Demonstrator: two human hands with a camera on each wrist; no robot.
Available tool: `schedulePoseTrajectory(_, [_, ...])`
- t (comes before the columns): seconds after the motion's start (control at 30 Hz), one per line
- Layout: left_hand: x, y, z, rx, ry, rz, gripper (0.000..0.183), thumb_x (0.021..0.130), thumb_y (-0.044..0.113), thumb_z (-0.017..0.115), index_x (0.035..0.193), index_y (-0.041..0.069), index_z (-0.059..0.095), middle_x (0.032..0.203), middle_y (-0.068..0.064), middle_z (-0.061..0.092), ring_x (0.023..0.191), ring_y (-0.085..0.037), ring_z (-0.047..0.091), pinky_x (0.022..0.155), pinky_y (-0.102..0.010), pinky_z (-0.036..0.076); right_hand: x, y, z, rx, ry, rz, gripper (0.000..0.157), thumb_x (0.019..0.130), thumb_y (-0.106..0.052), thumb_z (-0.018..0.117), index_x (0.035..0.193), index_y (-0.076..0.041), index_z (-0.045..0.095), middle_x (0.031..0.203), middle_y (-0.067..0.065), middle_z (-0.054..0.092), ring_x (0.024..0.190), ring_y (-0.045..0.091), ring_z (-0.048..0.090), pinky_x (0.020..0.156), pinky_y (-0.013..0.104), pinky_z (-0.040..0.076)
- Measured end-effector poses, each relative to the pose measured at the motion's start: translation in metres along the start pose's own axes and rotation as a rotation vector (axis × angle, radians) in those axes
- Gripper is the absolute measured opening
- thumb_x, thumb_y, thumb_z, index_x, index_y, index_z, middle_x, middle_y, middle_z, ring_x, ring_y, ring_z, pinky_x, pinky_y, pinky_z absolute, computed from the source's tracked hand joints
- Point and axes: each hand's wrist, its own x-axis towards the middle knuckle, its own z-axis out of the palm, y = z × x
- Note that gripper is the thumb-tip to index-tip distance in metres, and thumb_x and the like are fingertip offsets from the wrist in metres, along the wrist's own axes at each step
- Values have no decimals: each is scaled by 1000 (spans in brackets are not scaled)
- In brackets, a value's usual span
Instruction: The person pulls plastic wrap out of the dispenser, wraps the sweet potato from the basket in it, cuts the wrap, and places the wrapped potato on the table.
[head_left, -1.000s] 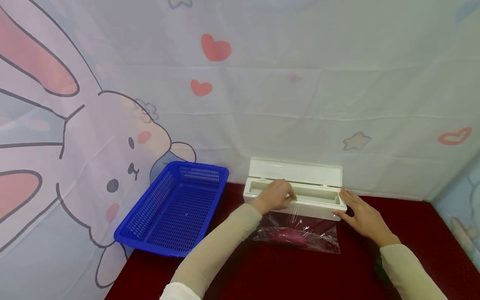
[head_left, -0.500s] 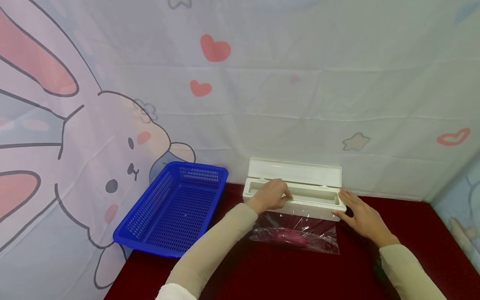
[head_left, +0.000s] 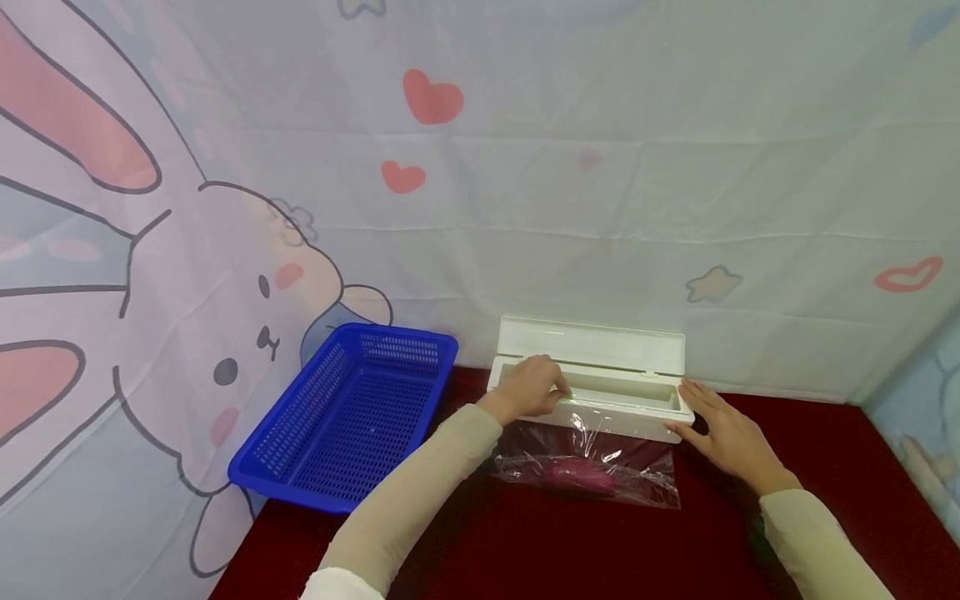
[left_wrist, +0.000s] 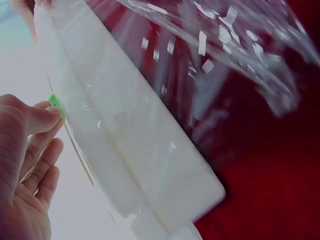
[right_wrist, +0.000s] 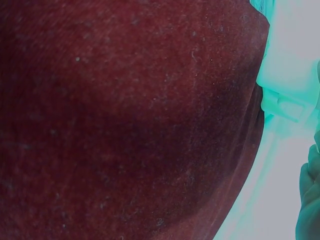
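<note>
A white cling film dispenser box stands at the back of the table, its long lid raised behind it. My left hand is over the box's front edge, left of centre. In the left wrist view, its thumb and forefinger pinch a small green slide cutter on that edge. Clear film hangs from the front over a pink, rounded object, whose kind I cannot make out. At the box's right end rests my right hand, fingers straight against the corner and thumb at the front.
To the left sits a blue perforated plastic basket with nothing in it. Dark red cloth covers the table. Close behind the box hangs a pale printed curtain.
My left hand has slid leftward along the box's front edge with the green cutter. More film shows to the right of it. My right hand stays at the right end.
</note>
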Motion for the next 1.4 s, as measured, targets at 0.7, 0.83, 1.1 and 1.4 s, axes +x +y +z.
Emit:
schedulePoseTrajectory(0.7, [-24, -28, -10, -55, -1, -18, 17, 94, 9, 75, 105, 13, 87, 106, 0, 82, 103, -21, 75, 96, -33, 59, -1, 5, 0, -12, 0, 4, 82, 101, -49, 71, 160, 1, 44, 166, 25, 41, 146, 53, 45, 104, 70, 48])
schedulePoseTrajectory(0.83, [-27, -33, -12, -49, -9, -24, 18, 94, 8, 74, 106, 13, 87, 105, 0, 82, 103, -20, 75, 96, -33, 59, 0, 6, -1, -11, -8, 6, 83, 101, -51, 69, 161, 0, 43, 167, 25, 40, 146, 53, 45, 104, 70, 47])
schedulePoseTrajectory(1.1, [-31, -39, -16, -62, -16, -19, 17, 93, 6, 76, 105, 12, 86, 104, -2, 82, 100, -21, 75, 94, -33, 59, 3, 6, 1, -5, -2, -5, 82, 102, -51, 69, 160, 0, 43, 166, 25, 41, 144, 54, 46, 106, 71, 46])
schedulePoseTrajectory(1.4, [-34, -43, -16, -53, -11, 1, 15, 92, 7, 78, 102, 12, 87, 103, -3, 83, 99, -22, 76, 94, -34, 59, 3, 4, 4, 5, -16, 3, 83, 102, -51, 69, 160, 1, 43, 167, 25, 40, 146, 54, 44, 106, 71, 46])
